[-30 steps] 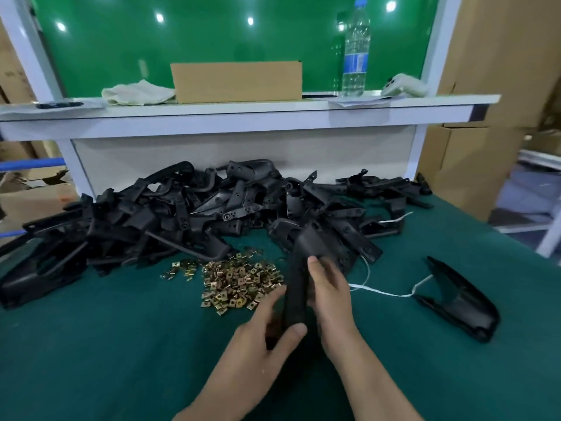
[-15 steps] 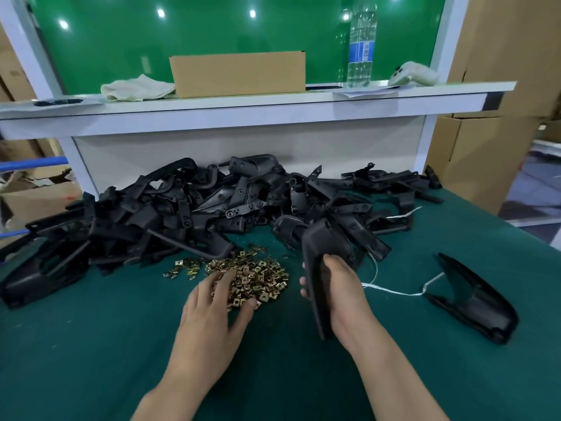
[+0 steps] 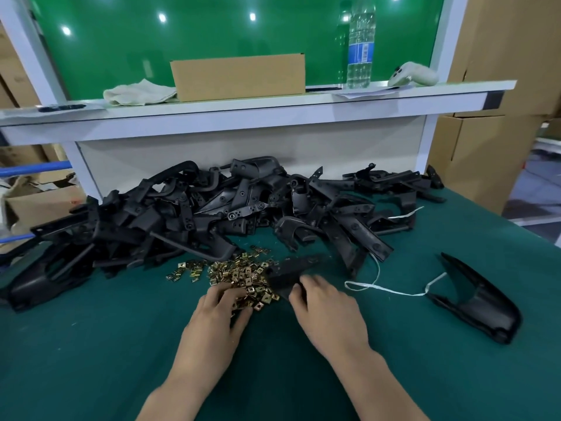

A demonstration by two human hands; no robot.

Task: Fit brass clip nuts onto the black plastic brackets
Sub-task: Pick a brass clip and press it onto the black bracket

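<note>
A heap of small brass clip nuts [image 3: 239, 276] lies on the green table top [image 3: 91, 360]. My left hand [image 3: 218, 317] rests on the near edge of that heap, fingers curled into the nuts; whether it holds one is hidden. My right hand [image 3: 324, 305] grips a black plastic bracket [image 3: 288, 273], which lies low and tilted beside the nuts. A big pile of black brackets [image 3: 212, 214] stretches across the table behind.
A single black bracket [image 3: 476, 302] lies at the right, with a white string [image 3: 382, 288] trailing from it. A white shelf [image 3: 243, 107] at the back carries a cardboard box [image 3: 238, 75], a cloth [image 3: 139, 91] and a water bottle [image 3: 359, 47]. Cardboard cartons [image 3: 501, 71] stand right.
My left hand left the bracket and went onto the clip nuts. My right hand swung the bracket from upright down to lie beside the nuts.
</note>
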